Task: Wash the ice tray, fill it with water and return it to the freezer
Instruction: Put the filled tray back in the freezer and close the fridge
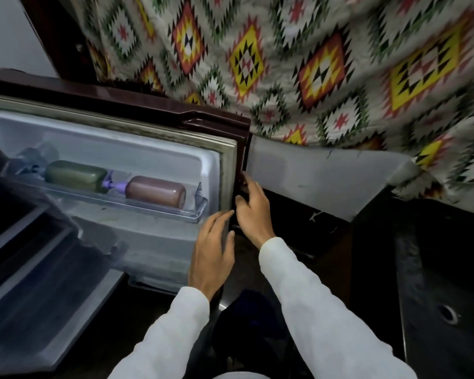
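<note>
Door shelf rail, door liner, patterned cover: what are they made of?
Door shelf rail: clear glossy plastic, likely; the bottles show through it. Door liner: white moulded plastic, matte with soft sheen. Patterned cover: woven or printed fabric; it drapes and folds.

Two hands (pixel 212 250) (pixel 253 209), one fridge door (pixel 153 247), two bottles (pixel 75 175) (pixel 156 191) (green, brown), one cloth (pixel 312 64)

Two bottles (pixel 115 184) lie in the door shelf (pixel 192 214), sink (pixel 446 296) right.

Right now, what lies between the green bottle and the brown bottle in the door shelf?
A purple cap lies between the green bottle and the brown bottle, seen in the head view.
</note>
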Tool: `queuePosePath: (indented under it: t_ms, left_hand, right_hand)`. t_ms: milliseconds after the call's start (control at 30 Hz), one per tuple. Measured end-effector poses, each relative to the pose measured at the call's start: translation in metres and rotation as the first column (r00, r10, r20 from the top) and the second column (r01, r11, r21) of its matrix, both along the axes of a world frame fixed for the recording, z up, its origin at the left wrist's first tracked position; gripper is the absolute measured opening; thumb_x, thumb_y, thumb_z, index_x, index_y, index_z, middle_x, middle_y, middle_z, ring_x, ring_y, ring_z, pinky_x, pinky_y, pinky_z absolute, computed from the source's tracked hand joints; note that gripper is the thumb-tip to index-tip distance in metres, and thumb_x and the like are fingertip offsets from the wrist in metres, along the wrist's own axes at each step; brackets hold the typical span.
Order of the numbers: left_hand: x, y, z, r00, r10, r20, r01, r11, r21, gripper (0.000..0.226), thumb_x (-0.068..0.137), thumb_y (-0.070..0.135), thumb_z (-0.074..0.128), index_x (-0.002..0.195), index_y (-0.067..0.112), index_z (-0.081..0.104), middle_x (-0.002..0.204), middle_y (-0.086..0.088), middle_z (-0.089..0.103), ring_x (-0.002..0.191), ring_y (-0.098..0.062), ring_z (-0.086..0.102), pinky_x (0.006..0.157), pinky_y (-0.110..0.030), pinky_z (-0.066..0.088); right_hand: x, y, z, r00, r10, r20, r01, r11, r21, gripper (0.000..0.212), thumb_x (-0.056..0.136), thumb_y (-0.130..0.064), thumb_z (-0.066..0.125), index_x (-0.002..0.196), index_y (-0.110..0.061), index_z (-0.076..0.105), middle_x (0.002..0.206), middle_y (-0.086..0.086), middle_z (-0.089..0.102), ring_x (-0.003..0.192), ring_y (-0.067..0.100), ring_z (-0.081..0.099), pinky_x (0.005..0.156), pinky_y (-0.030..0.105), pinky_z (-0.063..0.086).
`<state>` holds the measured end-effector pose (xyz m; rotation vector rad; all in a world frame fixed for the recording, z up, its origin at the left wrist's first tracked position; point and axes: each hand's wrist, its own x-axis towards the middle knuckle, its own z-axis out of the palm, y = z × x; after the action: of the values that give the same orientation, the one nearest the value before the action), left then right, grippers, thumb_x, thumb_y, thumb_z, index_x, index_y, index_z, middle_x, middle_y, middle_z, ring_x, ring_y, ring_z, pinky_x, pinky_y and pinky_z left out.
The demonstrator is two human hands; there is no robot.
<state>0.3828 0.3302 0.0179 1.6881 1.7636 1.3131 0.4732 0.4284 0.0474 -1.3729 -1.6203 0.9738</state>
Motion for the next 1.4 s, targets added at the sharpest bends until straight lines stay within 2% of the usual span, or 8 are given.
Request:
queuePosePath:
  t_ms: [367, 533, 767, 1000, 1067, 1133, 1200, 1400]
  left_hand:
    - [0.033, 0.009, -0.005, 0.991, 0.133, 0.027, -0.133, 0.991, -0.012, 0.042, 0.091, -0.005, 0.058, 0.13, 0.01, 0.059, 0.128, 0.0, 0.06, 0.118, -0.007, 0.054, 0.103, -0.008, 0.035]
    - [0.041, -0.006, -0.011, 0.982, 0.174, 0.073, -0.174, 0.985, -0.005, 0.043, 0.091, -0.005, 0.059, 0.131, 0.011, 0.06, 0.126, -0.001, 0.064, 0.118, -0.012, 0.059, 0.102, -0.026, 0.047]
    - [0.055, -0.04, -0.021, 0.964, 0.233, 0.127, -0.227, 0.972, -0.064, 0.052, 0.093, -0.002, 0.056, 0.144, 0.011, 0.05, 0.143, -0.001, 0.056, 0.134, -0.011, 0.05, 0.11, -0.037, 0.043]
    - [0.069, -0.066, -0.025, 0.965, 0.211, 0.154, -0.191, 0.972, -0.133, 0.086, 0.092, 0.0, 0.055, 0.149, 0.052, 0.019, 0.16, -0.003, 0.03, 0.146, -0.003, 0.03, 0.117, -0.019, 0.029]
    - [0.067, -0.068, -0.029, 0.953, 0.27, 0.135, -0.253, 0.958, -0.132, 0.073, 0.092, 0.008, 0.055, 0.154, 0.031, 0.024, 0.16, -0.012, 0.029, 0.149, -0.02, 0.029, 0.121, -0.034, 0.028]
    - [0.062, -0.072, -0.028, 0.928, 0.342, 0.149, -0.318, 0.934, -0.16, 0.072, 0.098, 0.02, 0.051, 0.159, 0.023, 0.011, 0.168, -0.004, 0.007, 0.154, -0.015, 0.008, 0.125, -0.028, 0.012]
    - [0.055, -0.078, -0.023, 0.889, 0.419, 0.182, -0.395, 0.905, -0.155, 0.073, 0.101, 0.028, 0.048, 0.158, 0.023, 0.001, 0.168, 0.006, -0.005, 0.153, -0.006, -0.002, 0.123, -0.02, 0.004]
    - [0.025, -0.109, -0.019, 0.786, 0.577, 0.222, -0.561, 0.817, -0.136, 0.066, 0.101, 0.019, 0.045, 0.157, 0.025, 0.011, 0.164, 0.012, 0.014, 0.15, 0.001, 0.013, 0.118, -0.011, 0.013]
  right_hand:
    - [0.014, -0.001, -0.006, 0.994, 0.057, -0.092, -0.056, 0.998, 0.017, 0.046, 0.095, -0.005, 0.051, 0.138, -0.022, 0.053, 0.132, -0.008, 0.056, 0.12, 0.005, 0.054, 0.105, 0.03, 0.046]
    - [0.025, -0.02, -0.005, 0.988, 0.123, -0.093, -0.12, 0.992, 0.035, 0.035, 0.097, -0.013, 0.056, 0.13, -0.025, 0.06, 0.118, -0.014, 0.062, 0.105, -0.008, 0.058, 0.088, 0.009, 0.045]
    - [0.038, -0.053, 0.002, 0.956, 0.289, -0.059, -0.285, 0.956, 0.065, 0.025, 0.096, -0.018, 0.059, 0.119, -0.02, 0.068, 0.113, -0.008, 0.068, 0.105, -0.003, 0.062, 0.091, 0.019, 0.05]
    - [0.057, -0.065, 0.025, 0.641, 0.75, 0.165, -0.756, 0.654, -0.035, 0.034, 0.096, -0.026, 0.061, 0.13, -0.025, 0.063, 0.119, -0.01, 0.066, 0.111, 0.002, 0.061, 0.093, 0.027, 0.051]
    - [0.05, -0.071, 0.029, 0.673, 0.728, 0.129, -0.739, 0.67, 0.069, 0.024, 0.095, -0.018, 0.063, 0.117, -0.02, 0.07, 0.11, -0.01, 0.07, 0.105, 0.003, 0.064, 0.088, 0.028, 0.053]
    - [0.038, -0.074, 0.029, 0.811, 0.584, 0.044, -0.582, 0.794, 0.178, 0.015, 0.093, -0.012, 0.065, 0.105, -0.016, 0.071, 0.101, -0.009, 0.07, 0.096, 0.006, 0.066, 0.081, 0.028, 0.055]
    - [0.024, -0.074, 0.026, 0.861, 0.509, 0.016, -0.505, 0.849, 0.155, 0.021, 0.093, -0.016, 0.065, 0.114, -0.017, 0.065, 0.11, -0.008, 0.065, 0.101, 0.005, 0.063, 0.083, 0.022, 0.052]
    - [-0.027, -0.089, 0.01, 0.682, 0.717, 0.142, -0.729, 0.683, 0.049, 0.041, 0.097, -0.018, 0.059, 0.137, -0.016, 0.052, 0.128, -0.018, 0.054, 0.117, -0.019, 0.043, 0.094, 0.002, 0.034]
